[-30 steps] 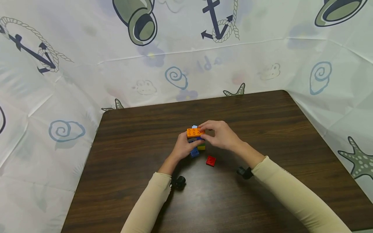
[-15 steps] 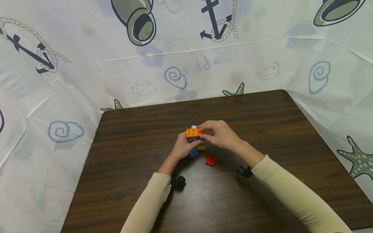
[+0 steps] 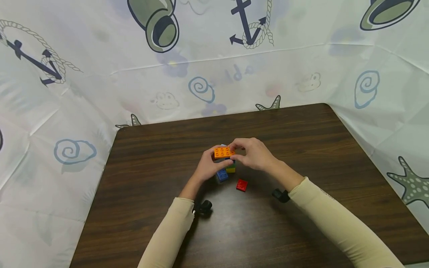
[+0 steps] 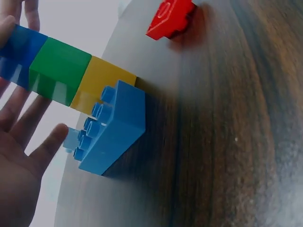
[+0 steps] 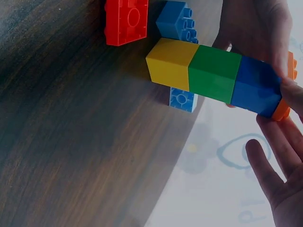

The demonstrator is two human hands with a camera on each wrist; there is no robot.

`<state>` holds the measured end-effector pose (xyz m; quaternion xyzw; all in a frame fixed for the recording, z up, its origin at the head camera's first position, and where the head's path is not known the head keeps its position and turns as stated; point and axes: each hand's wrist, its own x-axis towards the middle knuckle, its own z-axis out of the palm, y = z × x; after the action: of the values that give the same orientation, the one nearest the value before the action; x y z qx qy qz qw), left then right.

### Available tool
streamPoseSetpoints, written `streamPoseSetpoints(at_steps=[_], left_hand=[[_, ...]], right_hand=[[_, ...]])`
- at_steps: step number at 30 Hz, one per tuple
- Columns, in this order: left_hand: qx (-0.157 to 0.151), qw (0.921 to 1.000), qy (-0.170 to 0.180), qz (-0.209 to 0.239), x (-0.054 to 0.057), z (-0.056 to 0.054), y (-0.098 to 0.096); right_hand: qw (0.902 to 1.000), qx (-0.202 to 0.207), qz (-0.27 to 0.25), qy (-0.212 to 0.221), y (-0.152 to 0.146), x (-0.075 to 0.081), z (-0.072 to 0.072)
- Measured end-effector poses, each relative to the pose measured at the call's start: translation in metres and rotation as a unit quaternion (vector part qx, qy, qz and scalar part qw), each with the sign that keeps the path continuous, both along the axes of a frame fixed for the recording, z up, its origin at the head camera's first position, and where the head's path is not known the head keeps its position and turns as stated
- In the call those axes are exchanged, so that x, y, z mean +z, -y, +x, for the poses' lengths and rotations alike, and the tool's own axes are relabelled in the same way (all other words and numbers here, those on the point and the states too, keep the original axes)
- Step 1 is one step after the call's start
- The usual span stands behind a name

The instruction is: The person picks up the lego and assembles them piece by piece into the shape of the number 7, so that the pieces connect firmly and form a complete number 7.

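Observation:
An upright tower of toy building bricks stands between the hands: a yellow brick (image 5: pixel 173 61) at the bottom, then a green brick (image 5: pixel 213 73), a dark blue brick (image 5: pixel 253 85) and an orange brick (image 3: pixel 221 152) on top. The orange one is longer than those below and juts out leftward. My right hand (image 3: pixel 254 154) pinches its right end between thumb and index finger; the little finger stands away. From the left, my left hand (image 3: pixel 207 166) reaches round the tower's upper part, thumb across the near side by the dark blue brick, other fingers partly hidden behind.
A longer blue brick (image 4: pixel 116 130) lies beside the tower's foot on the left. Behind the tower is a light blue brick (image 5: pixel 182 99). A red brick (image 3: pixel 242 185) lies nearer the person on the dark wooden table (image 3: pixel 161 160). A patterned sheet (image 3: pixel 214 56) surrounds the table.
My left hand has shifted slightly left, widening the space between its thumb and index finger. My right hand stays nearly still at the orange brick.

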<state>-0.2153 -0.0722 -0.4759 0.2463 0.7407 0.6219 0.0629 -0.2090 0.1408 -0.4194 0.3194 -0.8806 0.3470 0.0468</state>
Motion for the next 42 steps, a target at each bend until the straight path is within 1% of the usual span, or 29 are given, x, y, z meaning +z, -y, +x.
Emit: streamPoseSetpoints(at_steps=[3,7,10,17,23,28,31,36,42], left_hand=[[-0.002,0.9997,-0.004,0.022,0.011,0.003,0.002],[0.0,0.9993,-0.024,0.029,0.017,0.004,0.004],[0.003,0.9989,-0.03,0.035,0.016,0.004,0.005],[0.005,0.9985,-0.033,0.044,0.014,0.003,0.005],[0.0,0.998,-0.041,0.047,0.013,0.003,0.003],[-0.007,0.9983,-0.036,0.044,0.012,0.003,0.003],[-0.01,0.9986,-0.033,0.041,0.013,0.003,0.004],[-0.011,0.9982,-0.021,0.055,0.017,0.003,0.005],[-0.002,0.9983,-0.029,0.05,0.02,0.005,0.002]], right_hand=[[1.0,-0.002,0.003,0.001,0.0,0.001,-0.001],[0.9999,-0.004,0.016,0.004,0.001,0.002,-0.002],[0.9996,-0.006,0.026,0.003,0.003,0.003,-0.002],[0.9994,-0.009,0.033,-0.006,0.004,0.002,-0.002],[0.9993,-0.011,0.036,-0.004,0.003,0.003,-0.001],[0.999,-0.02,0.039,0.003,0.001,0.002,0.0],[0.9991,-0.02,0.036,0.005,0.001,0.002,0.0],[0.9993,-0.019,0.03,0.006,0.002,0.001,-0.001],[0.9997,-0.015,0.017,0.012,0.001,0.0,-0.001]])
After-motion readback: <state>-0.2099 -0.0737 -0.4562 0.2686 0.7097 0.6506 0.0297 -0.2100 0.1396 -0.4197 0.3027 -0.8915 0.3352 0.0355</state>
